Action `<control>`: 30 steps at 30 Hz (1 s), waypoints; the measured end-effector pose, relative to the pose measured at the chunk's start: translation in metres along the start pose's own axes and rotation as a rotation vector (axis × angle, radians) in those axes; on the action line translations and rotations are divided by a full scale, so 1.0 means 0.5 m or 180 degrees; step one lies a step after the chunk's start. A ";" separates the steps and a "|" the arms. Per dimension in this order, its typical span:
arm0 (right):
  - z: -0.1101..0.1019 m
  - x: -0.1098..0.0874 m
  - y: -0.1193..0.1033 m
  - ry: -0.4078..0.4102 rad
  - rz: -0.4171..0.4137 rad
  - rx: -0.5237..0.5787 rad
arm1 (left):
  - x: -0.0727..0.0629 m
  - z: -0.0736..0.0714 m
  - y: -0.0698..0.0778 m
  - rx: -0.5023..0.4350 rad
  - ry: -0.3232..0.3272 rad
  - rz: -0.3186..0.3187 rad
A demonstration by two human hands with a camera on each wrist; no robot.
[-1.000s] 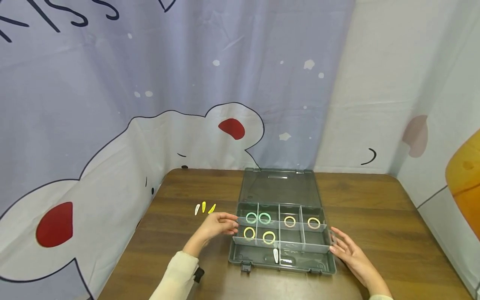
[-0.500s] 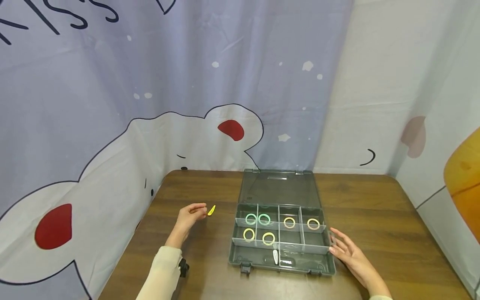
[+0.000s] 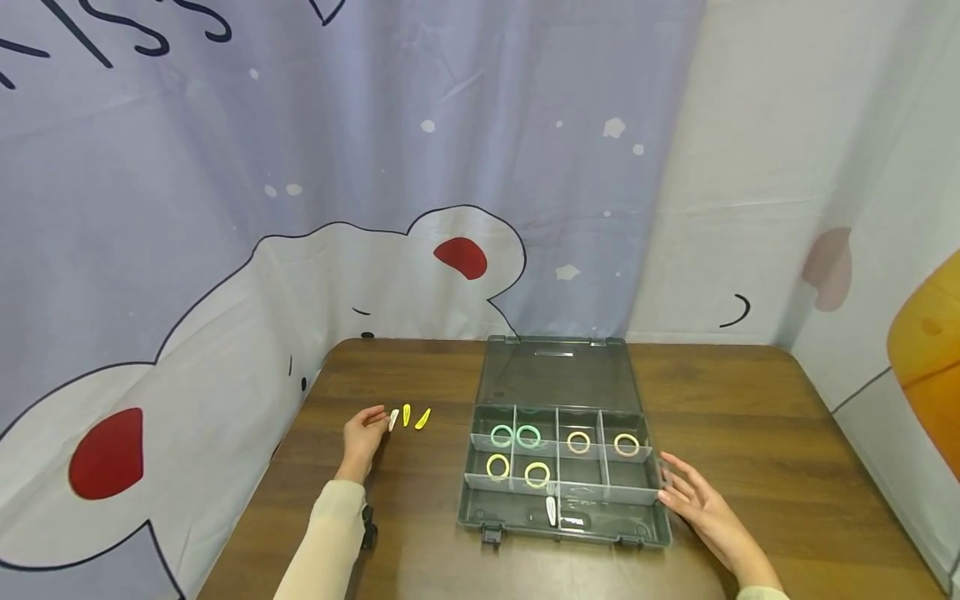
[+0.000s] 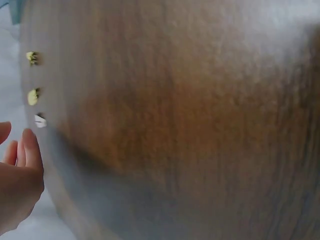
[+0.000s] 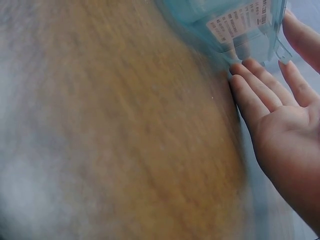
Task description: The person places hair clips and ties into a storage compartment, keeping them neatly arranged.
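Note:
In the head view my left hand [image 3: 365, 433] is at the left, fingertips right beside a white hair clip [image 3: 393, 419] on the table. The left wrist view has a small gap between the fingers [image 4: 31, 147] and that clip. Two yellow hair clips, an upright one [image 3: 407, 415] and a slanted one [image 3: 423, 418], lie to its right. My right hand [image 3: 708, 515] rests at the right side of a grey see-through divider box [image 3: 615, 534], its fingers extended along the wall. Inside the front compartment leans another white hair clip [image 3: 551, 511].
The box lid [image 3: 558, 375] lies back toward the curtain [image 3: 570, 183]. Green rings [image 3: 528, 427], yellow rings [image 3: 487, 467] and pale peach rings [image 3: 637, 446] sit in separate compartments. Two latches, one a left latch [image 3: 491, 536], project at the box's front.
My left hand has moved left from beside the box, passing over the clips, to the white clip's left side. The box and my right hand stay in place.

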State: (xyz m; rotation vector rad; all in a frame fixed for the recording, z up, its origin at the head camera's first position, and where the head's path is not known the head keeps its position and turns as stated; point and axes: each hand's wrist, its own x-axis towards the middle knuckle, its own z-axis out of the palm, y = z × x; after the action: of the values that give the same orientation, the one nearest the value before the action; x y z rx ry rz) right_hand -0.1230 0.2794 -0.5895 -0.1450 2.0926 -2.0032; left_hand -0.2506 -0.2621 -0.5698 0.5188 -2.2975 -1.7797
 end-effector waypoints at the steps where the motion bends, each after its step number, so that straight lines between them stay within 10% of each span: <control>1: 0.000 0.000 0.000 -0.0006 0.0013 -0.0007 | 0.002 0.000 -0.004 0.0037 0.0029 0.0004; 30: -0.004 -0.003 0.002 -0.0061 0.0088 -0.0111 | 0.019 0.030 -0.008 0.1591 0.0277 0.0673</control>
State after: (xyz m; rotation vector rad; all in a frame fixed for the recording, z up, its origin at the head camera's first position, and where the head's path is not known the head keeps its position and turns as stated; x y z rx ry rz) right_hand -0.1221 0.2817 -0.5903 -0.1399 2.1070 -1.9426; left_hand -0.2642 -0.2534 -0.5780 0.3941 -2.6176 -1.0638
